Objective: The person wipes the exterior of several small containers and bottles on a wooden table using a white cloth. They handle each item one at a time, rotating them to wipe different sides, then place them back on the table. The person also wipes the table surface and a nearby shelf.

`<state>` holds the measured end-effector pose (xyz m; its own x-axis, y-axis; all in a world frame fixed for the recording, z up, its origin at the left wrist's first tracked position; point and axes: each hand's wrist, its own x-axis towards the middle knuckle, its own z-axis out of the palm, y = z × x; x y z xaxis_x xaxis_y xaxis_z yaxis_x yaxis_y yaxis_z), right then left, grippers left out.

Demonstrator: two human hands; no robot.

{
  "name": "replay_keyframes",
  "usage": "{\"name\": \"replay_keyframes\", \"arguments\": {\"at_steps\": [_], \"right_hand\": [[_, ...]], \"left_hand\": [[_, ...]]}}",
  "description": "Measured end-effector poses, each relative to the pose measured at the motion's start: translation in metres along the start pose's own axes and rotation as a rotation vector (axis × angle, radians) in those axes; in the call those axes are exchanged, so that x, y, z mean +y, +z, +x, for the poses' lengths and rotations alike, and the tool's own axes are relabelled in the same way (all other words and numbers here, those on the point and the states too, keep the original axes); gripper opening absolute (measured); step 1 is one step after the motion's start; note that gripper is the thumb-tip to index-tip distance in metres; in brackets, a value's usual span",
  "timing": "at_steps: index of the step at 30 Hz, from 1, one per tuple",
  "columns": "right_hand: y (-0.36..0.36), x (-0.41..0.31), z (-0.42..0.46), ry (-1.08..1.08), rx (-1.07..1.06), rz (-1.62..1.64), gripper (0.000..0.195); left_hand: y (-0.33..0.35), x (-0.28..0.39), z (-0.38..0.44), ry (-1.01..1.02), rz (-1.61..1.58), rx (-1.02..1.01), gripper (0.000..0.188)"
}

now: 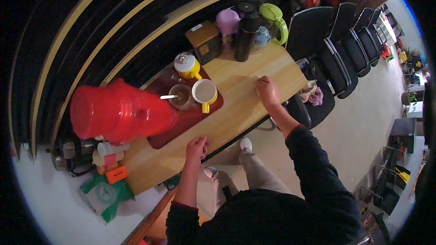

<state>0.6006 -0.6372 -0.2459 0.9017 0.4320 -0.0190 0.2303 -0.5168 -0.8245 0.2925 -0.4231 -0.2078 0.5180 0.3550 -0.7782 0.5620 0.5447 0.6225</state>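
Note:
My right hand (268, 89) rests with bent fingers on the wooden tabletop (235, 78). A small pale patch shows at its fingertips; whether it is something held is too blurred to tell. My left hand (196, 149) is curled at the table's front edge, with nothing visible in it. Between the hands and the wall side lies a dark red tray (177, 129). On it stand a yellow mug (205, 92) without a lid, a lidded yellow mug (187, 64) and a clear cup (180, 97) with a white spoon (169, 97) in it.
A large translucent red water jug (122, 112) overlaps the tray's left part. At the back stand a brown box (204, 42), a black tumbler (246, 41) and a green-lidded pitcher (272, 23). Black chairs (316, 105) line the right. An orange box (116, 175) sits at the table's left end.

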Motion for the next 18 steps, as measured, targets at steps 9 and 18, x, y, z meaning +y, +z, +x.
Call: {"name": "replay_keyframes", "arguments": {"at_steps": [9,18], "right_hand": [[0.098,-0.056,0.018,-0.418,-0.252,-0.134,0.02],[-0.083,0.074,0.11,-0.04,0.356,-0.009,0.015]], "left_hand": [[0.01,-0.002,0.027,-0.053,0.045,0.225,0.038],[0.018,0.02,0.016,-0.276,0.123,0.222,0.043]]}}
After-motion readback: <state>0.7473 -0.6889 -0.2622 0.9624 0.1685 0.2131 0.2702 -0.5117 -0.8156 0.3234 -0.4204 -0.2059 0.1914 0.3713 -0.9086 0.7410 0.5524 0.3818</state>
